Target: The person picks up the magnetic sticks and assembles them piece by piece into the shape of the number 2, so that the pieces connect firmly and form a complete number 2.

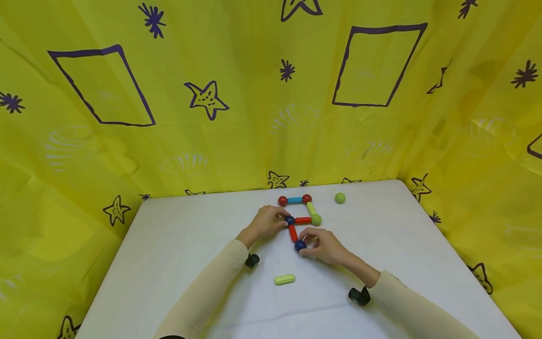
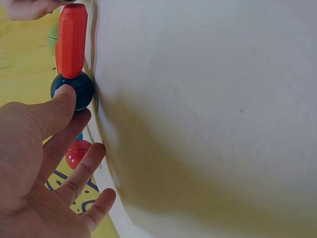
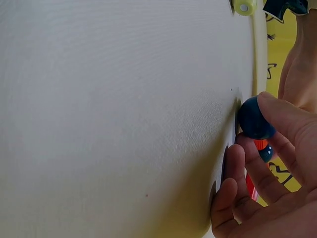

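Observation:
On the white table lies a joined chain of balls and rods. My left hand (image 1: 267, 221) pinches the dark blue ball (image 2: 73, 91) at its bend, where two red rods meet. My right hand (image 1: 323, 246) holds another dark blue ball (image 3: 255, 119) between thumb and fingers, at the near end of the lower red rod (image 1: 293, 233). The other red rod (image 1: 303, 220) runs right to a light green ball (image 1: 316, 220). From there a yellow-green rod (image 1: 311, 208) leads to a red ball (image 1: 306, 198), then a blue rod (image 1: 294, 200) and a second red ball (image 1: 282, 201).
A loose light green ball (image 1: 340, 197) lies at the back right of the table. Nearer me rests a loose yellow-green rod (image 1: 284, 279). Yellow patterned curtain (image 1: 245, 141) hangs behind and along both sides of the white table (image 1: 178, 245).

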### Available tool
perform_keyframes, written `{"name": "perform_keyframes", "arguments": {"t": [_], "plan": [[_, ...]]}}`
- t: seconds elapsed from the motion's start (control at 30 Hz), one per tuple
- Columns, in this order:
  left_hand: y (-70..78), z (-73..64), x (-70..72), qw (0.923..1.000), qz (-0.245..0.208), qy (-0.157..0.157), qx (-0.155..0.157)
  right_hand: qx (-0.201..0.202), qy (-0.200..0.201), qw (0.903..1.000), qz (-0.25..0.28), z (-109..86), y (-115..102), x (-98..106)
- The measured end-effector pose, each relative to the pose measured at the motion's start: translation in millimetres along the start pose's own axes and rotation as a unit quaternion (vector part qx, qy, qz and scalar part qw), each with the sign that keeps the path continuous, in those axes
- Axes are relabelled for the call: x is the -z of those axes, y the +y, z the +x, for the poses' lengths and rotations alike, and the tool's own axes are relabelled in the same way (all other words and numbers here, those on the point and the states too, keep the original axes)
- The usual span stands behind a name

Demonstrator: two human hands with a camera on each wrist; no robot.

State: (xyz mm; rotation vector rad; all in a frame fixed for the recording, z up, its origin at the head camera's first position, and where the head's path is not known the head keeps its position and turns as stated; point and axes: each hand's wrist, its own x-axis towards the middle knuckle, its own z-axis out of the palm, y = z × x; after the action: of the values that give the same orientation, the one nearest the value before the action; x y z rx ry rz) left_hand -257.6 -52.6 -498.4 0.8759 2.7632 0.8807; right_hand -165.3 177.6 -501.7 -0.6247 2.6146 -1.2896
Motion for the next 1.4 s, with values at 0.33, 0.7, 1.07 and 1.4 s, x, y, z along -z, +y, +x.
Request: {"name": "perform_keyframes", "arguments": {"t": [0.33, 0.7, 1.07, 1.4], "plan": [[-1.3, 1.0, -0.9, 1.0000, -0.003, -0.004, 0.006, 0.001, 0.012, 0.9999, -0.012, 4.3, -3.2, -7.9], [1.1, 0.0, 0.7, 0.9999, -0.009, 0.001, 0.005, 0.006, 0.022, 0.9996, -0.016, 8.1, -5.4, -11.3], [2.0, -0.7, 0.8, 0.9999, -0.012, 0.001, 0.009, 0.007, -0.003, 0.9999, -0.010, 6.6, -7.6, -8.0], [1.1, -0.9, 0.4, 0.9999, -0.012, -0.001, 0.009, 0.018, -0.071, 0.9973, -0.010, 0.5, -11.3, 5.0]]}}
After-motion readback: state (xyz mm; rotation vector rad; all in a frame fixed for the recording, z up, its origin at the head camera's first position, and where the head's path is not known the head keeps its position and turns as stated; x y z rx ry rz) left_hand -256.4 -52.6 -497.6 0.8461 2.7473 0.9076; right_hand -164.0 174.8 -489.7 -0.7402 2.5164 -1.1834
